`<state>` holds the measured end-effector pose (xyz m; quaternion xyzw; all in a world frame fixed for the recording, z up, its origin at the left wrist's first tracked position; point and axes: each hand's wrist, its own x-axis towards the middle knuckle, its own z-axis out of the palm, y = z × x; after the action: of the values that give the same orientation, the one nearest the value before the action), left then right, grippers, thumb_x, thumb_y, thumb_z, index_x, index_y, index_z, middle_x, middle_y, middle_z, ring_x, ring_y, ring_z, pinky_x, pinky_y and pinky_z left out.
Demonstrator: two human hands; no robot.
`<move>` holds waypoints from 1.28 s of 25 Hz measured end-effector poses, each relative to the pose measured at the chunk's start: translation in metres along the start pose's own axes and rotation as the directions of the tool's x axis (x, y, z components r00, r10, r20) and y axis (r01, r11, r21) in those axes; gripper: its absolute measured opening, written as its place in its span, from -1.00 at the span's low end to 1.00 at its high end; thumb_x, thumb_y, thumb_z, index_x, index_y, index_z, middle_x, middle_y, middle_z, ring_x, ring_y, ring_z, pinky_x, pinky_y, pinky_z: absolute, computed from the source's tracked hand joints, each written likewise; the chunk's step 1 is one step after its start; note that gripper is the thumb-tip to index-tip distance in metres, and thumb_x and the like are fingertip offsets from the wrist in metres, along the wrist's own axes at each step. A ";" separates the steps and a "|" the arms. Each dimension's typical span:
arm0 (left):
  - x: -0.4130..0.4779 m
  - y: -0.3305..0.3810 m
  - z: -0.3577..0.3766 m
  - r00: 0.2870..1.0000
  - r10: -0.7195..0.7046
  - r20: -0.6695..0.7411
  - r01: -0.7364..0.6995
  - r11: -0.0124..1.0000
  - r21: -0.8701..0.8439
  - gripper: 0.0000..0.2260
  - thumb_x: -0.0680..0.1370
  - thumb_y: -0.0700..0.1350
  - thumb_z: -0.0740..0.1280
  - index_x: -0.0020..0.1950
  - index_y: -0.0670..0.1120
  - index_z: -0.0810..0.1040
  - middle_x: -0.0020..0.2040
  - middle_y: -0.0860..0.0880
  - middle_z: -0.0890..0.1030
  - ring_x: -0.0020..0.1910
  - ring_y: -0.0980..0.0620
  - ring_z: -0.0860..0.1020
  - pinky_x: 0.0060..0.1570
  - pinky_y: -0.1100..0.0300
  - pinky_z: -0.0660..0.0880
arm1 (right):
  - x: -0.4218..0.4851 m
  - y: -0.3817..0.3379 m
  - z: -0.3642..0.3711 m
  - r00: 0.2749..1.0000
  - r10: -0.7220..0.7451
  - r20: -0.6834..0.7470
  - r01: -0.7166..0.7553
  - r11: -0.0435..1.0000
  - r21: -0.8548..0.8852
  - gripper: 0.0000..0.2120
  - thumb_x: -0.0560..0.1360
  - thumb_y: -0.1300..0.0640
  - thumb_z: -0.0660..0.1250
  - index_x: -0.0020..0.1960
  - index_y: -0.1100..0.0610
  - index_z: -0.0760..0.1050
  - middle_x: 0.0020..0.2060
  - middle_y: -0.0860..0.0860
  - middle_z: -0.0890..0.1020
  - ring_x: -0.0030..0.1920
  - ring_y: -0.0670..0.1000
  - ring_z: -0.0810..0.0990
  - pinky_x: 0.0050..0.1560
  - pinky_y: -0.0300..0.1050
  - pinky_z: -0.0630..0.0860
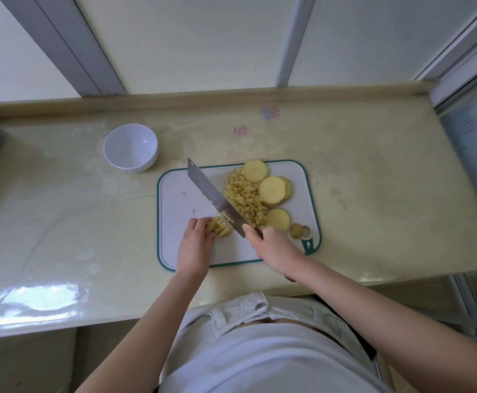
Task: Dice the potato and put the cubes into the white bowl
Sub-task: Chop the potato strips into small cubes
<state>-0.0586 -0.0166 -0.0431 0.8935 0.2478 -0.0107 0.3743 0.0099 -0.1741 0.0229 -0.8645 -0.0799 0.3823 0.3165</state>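
The white bowl (130,147) stood on the pale counter (61,208), left of the green-edged cutting board (175,199) and a little beyond it, not touching. On the board's near left part, the left hand (194,245) pressed curled fingers onto a bundle of potato strips (219,227), which stuck out rightward past the fingertips. The knife (217,198) slanted across the board, its blade at the strips' free end, just beside those fingers. Right of the blade sat a heap of potato cubes (246,201), then round potato slices (271,190). Pink and blue marks (270,113) on the counter beyond were too smeared to read. The right hand (274,248) was clenched round the knife handle. A small fish emblem (307,245) marked the board's near right corner.
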 end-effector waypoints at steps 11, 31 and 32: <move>0.009 0.000 -0.005 0.999 -0.010 -0.038 0.011 1.000 0.005 -0.82 0.54 -0.24 0.32 0.12 -0.17 0.60 0.02 -0.09 0.59 -0.06 -0.08 0.54 -0.05 0.17 0.44 | -0.002 -0.001 0.012 1.000 0.003 0.015 -0.003 1.000 0.002 -0.46 0.62 -0.17 0.06 -0.40 0.17 0.27 -0.49 0.06 0.37 -0.50 0.02 0.32 -0.33 -0.11 0.32; 0.017 0.005 -0.008 0.994 -0.102 -0.025 0.102 0.995 -0.020 -0.86 0.50 -0.25 0.36 0.03 -0.16 0.64 -0.07 -0.08 0.61 -0.18 0.01 0.49 -0.13 0.27 0.38 | 0.005 -0.014 0.025 0.999 0.048 -0.015 -0.050 0.988 -0.149 -0.43 0.63 -0.16 0.03 -0.43 0.17 0.25 -0.49 0.05 0.36 -0.48 0.01 0.31 -0.46 -0.12 0.21; 0.017 0.005 -0.008 0.994 -0.102 -0.028 0.102 0.995 -0.021 -0.86 0.50 -0.24 0.36 0.03 -0.16 0.64 -0.07 -0.09 0.61 -0.18 0.02 0.49 -0.12 0.27 0.38 | 0.005 -0.016 0.024 0.999 0.047 -0.013 -0.049 0.988 -0.149 -0.44 0.64 -0.15 0.03 -0.43 0.16 0.25 -0.50 0.05 0.35 -0.49 0.01 0.31 -0.46 -0.12 0.21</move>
<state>-0.0432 -0.0067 -0.0374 0.8761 0.2985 -0.0145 0.3783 -0.0018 -0.1482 0.0172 -0.8893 -0.0858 0.3785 0.2420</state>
